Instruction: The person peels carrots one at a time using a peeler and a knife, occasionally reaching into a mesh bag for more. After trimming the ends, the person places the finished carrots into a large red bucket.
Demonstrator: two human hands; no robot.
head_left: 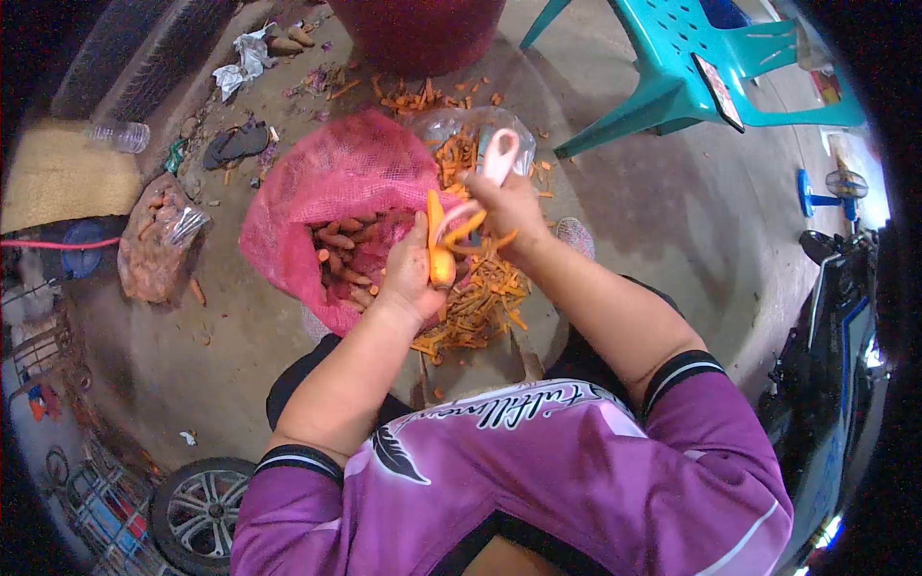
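My left hand [407, 271] is closed around an orange root vegetable [442, 267], whose peeled flesh shows. In my right hand [511, 209] is a peeler with a pale pink handle [500, 156]; its head lies close to the vegetable, and orange strips hang beside it. Left of my hands, a pink mesh sack [283, 216] gapes open with several brown-skinned roots [338, 240] inside. Beneath my hands, a heap of orange strips [480, 305] covers part of the floor. More strips lie by a clear plastic bag [519, 134] beyond my right hand.
A dark red tub [420, 34] stands ahead. At the right are a teal plastic chair [663, 91] with a phone-like object [718, 91] on it and a motorcycle [826, 355]. To the left lie a bag of roots [158, 245], a sandal [236, 144] and a wheel [204, 514].
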